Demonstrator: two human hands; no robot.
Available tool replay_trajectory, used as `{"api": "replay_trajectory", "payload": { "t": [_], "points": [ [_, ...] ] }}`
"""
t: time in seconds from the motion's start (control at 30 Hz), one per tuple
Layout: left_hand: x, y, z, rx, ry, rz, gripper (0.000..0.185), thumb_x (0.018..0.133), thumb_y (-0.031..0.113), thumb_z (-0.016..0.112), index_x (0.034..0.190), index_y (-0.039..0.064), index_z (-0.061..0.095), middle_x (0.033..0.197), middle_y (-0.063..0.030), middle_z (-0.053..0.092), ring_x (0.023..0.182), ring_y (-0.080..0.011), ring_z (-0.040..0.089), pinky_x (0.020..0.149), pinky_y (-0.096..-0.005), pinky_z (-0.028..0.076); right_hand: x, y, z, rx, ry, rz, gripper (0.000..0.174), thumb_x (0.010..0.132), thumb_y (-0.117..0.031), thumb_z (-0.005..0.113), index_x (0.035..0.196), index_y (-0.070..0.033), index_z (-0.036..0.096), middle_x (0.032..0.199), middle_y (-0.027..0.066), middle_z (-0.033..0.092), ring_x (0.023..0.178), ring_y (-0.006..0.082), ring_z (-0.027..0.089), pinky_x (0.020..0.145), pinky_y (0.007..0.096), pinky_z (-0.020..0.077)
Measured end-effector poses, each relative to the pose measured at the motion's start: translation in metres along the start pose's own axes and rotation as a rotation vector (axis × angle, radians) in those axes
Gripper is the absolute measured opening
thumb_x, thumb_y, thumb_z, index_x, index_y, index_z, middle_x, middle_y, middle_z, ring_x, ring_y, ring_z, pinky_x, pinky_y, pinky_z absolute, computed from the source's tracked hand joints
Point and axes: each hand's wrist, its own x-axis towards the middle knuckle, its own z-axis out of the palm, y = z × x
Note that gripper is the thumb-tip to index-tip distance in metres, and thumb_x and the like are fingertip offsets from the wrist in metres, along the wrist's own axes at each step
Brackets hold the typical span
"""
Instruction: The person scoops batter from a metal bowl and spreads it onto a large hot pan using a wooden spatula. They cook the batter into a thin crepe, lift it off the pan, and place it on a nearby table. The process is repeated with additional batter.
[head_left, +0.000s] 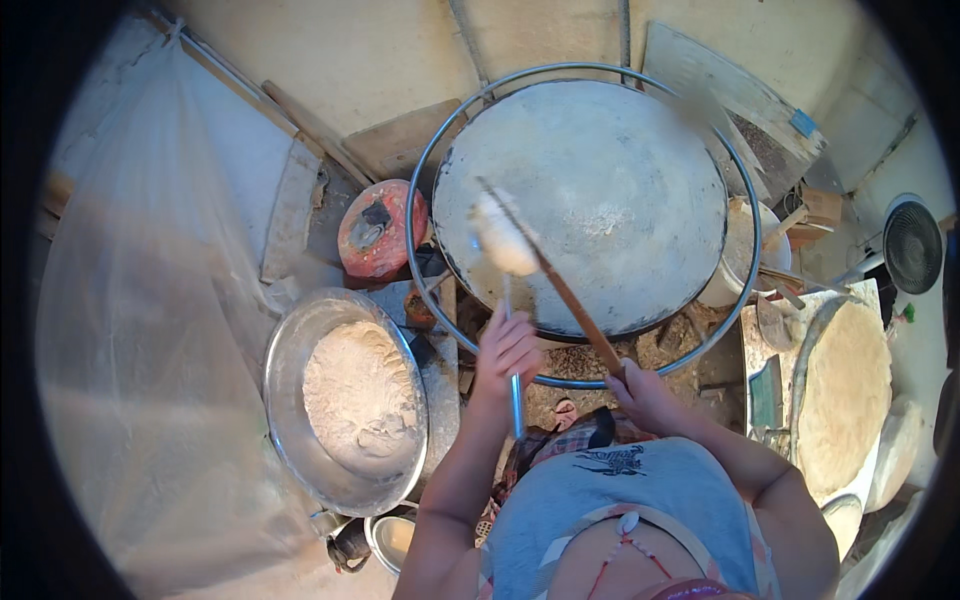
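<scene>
My left hand (511, 354) grips the metal handle of a long-handled tool (517, 409), whose far end carries a blurred, pale lump that looks like batter or dough (504, 234). In my right hand (642, 391) is the end of a long, thin wooden stick or spatula (574, 300), slanting up to the left. Its far part crosses the pale lump. Both tools extend over a large round griddle (645, 187) with a pale surface and some whitish residue near its middle. A metal ring (739, 330) surrounds the griddle. What shape the left tool's head has is hidden.
At left stands a large metal basin (289, 424) of pale batter or dough (360, 390), beside hanging plastic sheeting (165, 337). A red round container (379, 244) is left of the griddle. To the right are a white bucket (784, 251) and a stack of flatbreads (847, 397).
</scene>
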Motion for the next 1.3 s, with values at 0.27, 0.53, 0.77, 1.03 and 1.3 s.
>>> {"api": "replay_trajectory", "payload": {
  "t": [0.27,0.53,0.77,1.03,1.3],
  "points": [
    [-0.234,0.039,-0.010,0.853,0.821,0.712,0.050,0.096,0.053,0.033,0.062,0.016,0.036,0.044,0.0021,0.030,0.032,-0.0114,0.027,0.031,-0.0258,0.025,0.065,0.061,-0.062,-0.147,0.455,0.134,0.032,0.093,-0.027,0.050,0.095,0.005,0.054,0.078,0.0277,0.060,0.072,0.0382,0.062,0.066,0.0440,0.0488],
    [-0.347,0.053,-0.092,2.458,1.924,-0.451,0.035,0.088,0.028,0.050,0.089,-0.005,0.063,0.084,-0.0251,0.063,0.082,-0.0393,0.063,0.072,-0.0482,0.049,0.034,0.118,-0.027,-0.283,0.364,0.355,0.031,0.094,-0.031,0.044,0.096,0.000,0.043,0.082,0.0281,0.060,0.076,0.0449,0.059,0.068,0.0533,0.0455],
    [-0.148,0.071,-0.097,1.491,1.241,0.230,0.055,0.089,0.050,0.053,0.085,-0.005,0.059,0.066,-0.0108,0.062,0.052,-0.0178,0.060,0.040,-0.0260,0.045,-0.024,0.074,0.022,-0.004,0.208,0.178,0.040,0.096,-0.035,0.042,0.099,0.003,0.052,0.084,0.0267,0.060,0.079,0.0428,0.058,0.070,0.0453,0.0451],
    [-0.027,0.023,-0.185,0.311,0.989,0.383,0.029,0.091,0.025,0.048,0.078,0.000,0.054,0.052,-0.0026,0.040,0.048,-0.0169,0.040,0.054,-0.0335,0.041,0.004,0.146,-0.071,0.405,0.274,0.521,0.053,0.088,-0.054,0.053,0.080,-0.002,0.054,0.058,0.0024,0.045,0.044,0.0137,0.048,0.041,0.0301,0.0396],
    [-0.007,-0.011,-0.184,0.297,1.119,0.413,0.024,0.088,0.018,0.043,0.080,-0.002,0.052,0.048,0.0002,0.030,0.040,-0.0150,0.031,0.048,-0.0347,0.040,0.062,0.155,-0.121,-0.612,0.432,0.165,0.025,0.089,-0.021,0.051,0.094,0.003,0.050,0.080,0.0282,0.061,0.083,0.0443,0.060,0.071,0.0514,0.0471]
  ]
}}
